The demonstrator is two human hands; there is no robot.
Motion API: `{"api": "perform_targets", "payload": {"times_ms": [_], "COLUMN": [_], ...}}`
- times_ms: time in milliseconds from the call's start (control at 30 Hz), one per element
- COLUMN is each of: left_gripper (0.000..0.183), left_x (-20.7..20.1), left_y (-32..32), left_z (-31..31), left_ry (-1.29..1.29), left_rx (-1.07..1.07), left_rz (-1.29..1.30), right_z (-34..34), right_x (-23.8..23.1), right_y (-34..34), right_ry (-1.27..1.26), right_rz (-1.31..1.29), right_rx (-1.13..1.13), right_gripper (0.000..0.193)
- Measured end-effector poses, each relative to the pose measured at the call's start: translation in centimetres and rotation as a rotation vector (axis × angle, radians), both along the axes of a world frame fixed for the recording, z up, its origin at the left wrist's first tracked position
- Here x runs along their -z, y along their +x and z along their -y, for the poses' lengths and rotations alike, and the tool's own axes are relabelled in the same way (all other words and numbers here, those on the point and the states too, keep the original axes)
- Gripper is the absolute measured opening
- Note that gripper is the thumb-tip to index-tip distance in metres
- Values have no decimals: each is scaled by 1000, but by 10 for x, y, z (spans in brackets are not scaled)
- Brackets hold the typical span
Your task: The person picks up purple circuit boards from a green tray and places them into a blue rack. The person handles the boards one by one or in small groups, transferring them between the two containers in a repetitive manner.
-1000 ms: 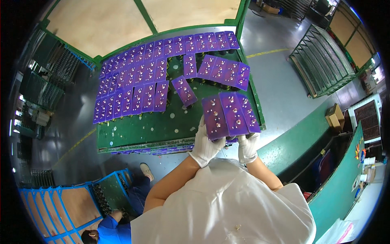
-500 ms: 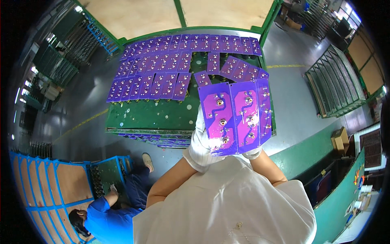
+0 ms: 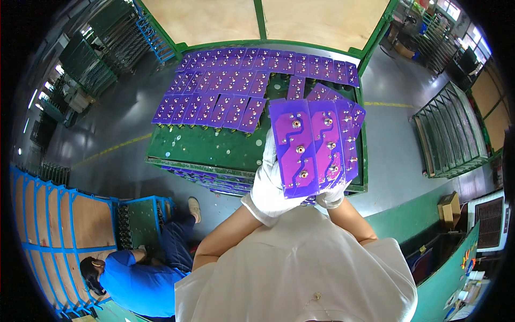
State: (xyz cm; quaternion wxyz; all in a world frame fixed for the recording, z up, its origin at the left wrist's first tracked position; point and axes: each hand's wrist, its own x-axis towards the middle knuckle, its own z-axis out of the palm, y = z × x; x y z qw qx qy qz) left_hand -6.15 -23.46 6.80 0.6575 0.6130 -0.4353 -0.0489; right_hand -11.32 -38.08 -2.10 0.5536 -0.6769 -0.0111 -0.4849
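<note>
Purple boards (image 3: 323,147) in hands (image 3: 267,185), now more face-on

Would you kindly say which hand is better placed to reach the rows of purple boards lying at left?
Probably the left hand: it is nearer the rows of boards, while the right hand is at the lower right of the held boards. Both hands are holding these, though.

One left hand (image 3: 266,188) and one right hand (image 3: 332,197) hold three purple boards (image 3: 293,155). Three rows of boards (image 3: 222,110) reach the counter's (image 3: 204,146) left side, too crowded to count surely. One co-worker (image 3: 140,282) shows.
</note>
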Motion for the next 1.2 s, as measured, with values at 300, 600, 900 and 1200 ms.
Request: {"api": "perform_targets", "payload": {"times_ms": [300,600,900,1200], "left_gripper": [69,55,51,62], "left_x": [-4,-2,-3,23], "left_y": [12,6,8,12], "left_z": [2,4,3,-6], "left_ry": [169,156,174,139], "left_rx": [-339,-274,-297,-271], "left_rz": [662,413,441,228], "right_z": [-2,0,8,-1], "right_x": [-14,-5,-1,-18], "right_y": [2,2,2,6], "right_ry": [0,-261,-92,-106], "right_rz": [-29,-3,-22,22], "right_rx": [66,206,122,93], "right_gripper": [56,38,44,40]}}
